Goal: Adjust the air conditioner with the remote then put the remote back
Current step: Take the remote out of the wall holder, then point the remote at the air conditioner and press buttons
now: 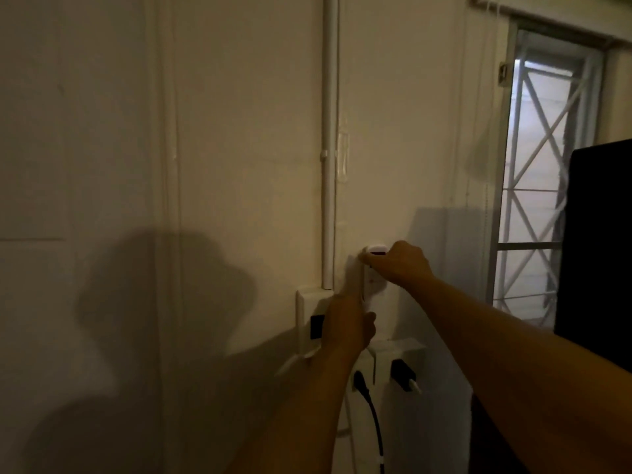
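A white remote (374,281) stands upright against the cream wall, just right of a white conduit pipe. My right hand (400,263) grips its top end, fingers curled over it. Around its lower end sits my left hand (347,325), which hides the bottom of the remote and whatever holder is there. Whether the remote rests in a wall holder I cannot tell. No air conditioner is in view.
A white switch box (309,314) with a black rocker is left of my left hand. Below are wall sockets (402,369) with a black plug, an adapter and a black cable. A barred window (540,172) and a dark panel (602,241) fill the right side.
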